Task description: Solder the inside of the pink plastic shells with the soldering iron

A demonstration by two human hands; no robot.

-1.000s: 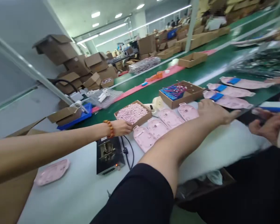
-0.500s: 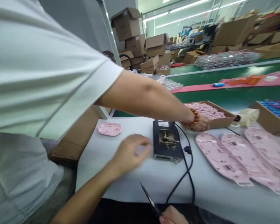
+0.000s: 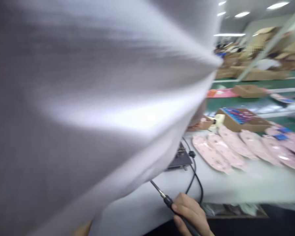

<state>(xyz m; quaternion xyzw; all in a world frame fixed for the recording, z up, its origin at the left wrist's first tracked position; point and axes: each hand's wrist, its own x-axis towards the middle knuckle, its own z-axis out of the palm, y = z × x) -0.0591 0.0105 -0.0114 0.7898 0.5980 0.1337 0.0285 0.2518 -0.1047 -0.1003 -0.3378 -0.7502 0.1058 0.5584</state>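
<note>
My right hand (image 3: 190,213), at the lower middle, is closed around the black handle of a soldering iron (image 3: 168,200). Its thin metal shaft points up and left over the white tabletop (image 3: 137,200), and the tip lies near a co-worker's shirt hem. My left hand is hidden behind that shirt; only a sliver of what looks like my forearm shows at the bottom edge. Beyond the iron stands a black box-shaped device (image 3: 179,160) with a metal mechanism on top, partly covered by the shirt. A black cable (image 3: 195,175) runs beside it.
A co-worker's light shirt (image 3: 100,131), blurred and very near, blocks the left and middle. Several pink plastic shells (image 3: 211,154) lie in a row at right. Behind them stand a carton of blue and red parts (image 3: 245,121) and a green conveyor (image 3: 293,114).
The co-worker's shirt has swung across the view, hiding my left hand, the small pink piece and most of the device. My view has turned right. The iron remains in my right hand.
</note>
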